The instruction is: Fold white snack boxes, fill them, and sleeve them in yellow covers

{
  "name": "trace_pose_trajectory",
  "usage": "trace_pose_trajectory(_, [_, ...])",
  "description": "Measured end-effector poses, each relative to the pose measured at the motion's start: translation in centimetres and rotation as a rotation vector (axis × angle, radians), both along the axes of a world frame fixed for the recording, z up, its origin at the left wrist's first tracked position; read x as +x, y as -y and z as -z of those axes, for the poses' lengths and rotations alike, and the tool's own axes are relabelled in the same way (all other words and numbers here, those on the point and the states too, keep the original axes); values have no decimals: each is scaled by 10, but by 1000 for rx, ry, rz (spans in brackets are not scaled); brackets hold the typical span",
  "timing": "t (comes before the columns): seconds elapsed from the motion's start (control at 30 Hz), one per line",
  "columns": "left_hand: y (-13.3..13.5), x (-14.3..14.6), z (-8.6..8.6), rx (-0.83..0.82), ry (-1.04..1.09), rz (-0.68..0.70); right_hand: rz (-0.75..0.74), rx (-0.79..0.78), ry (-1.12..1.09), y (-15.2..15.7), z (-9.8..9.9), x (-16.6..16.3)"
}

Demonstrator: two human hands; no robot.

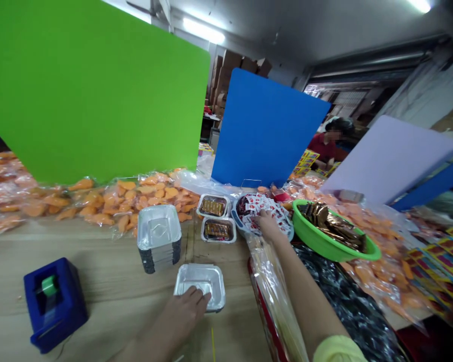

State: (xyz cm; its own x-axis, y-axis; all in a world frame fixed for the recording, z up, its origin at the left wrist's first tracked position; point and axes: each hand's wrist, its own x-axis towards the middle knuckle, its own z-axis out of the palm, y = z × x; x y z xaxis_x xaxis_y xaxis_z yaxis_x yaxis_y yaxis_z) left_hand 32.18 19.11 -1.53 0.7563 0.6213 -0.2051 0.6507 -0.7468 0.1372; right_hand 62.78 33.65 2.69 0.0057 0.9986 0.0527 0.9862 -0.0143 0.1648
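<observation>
My left hand (185, 309) lies with its fingers on the near edge of an empty foil tray (206, 281), and does not seem to grip it. My right hand (268, 224) reaches into a blue-rimmed bowl (237, 221) heaped with red-and-white sachets (262, 213), its fingertips hidden among them. A stack of foil trays (159, 237) stands left of two filled foil trays (213, 206) (218, 230) holding dark-and-gold packets. A green basin (334, 231) of brown foil packets sits right of my right hand.
A blue tape dispenser (55, 304) sits on the wooden table (113, 256). Orange packets (128, 203) in clear plastic lie behind. Green, blue and lilac boards (264, 130) stand upright. A person in a red top (324, 148) works beyond them.
</observation>
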Motion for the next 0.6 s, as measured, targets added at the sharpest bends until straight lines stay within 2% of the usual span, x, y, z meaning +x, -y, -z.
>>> trace_pose_trajectory(0.2, [-7, -6, 14, 21, 66, 23, 20, 16, -6, -4, 0, 13])
trace_pose_trajectory(0.33, [-8, -4, 8, 5, 41, 18, 103, 43, -65, -8, -5, 20])
trace_pose_trajectory(0.43, [-7, -1, 6, -76, 16, 21, 111, 19, -94, -15, -4, 15])
trace_pose_trajectory(0.6, [-6, -4, 25, -50, 41, 82, 120, -87, -81, -30, 6, -5])
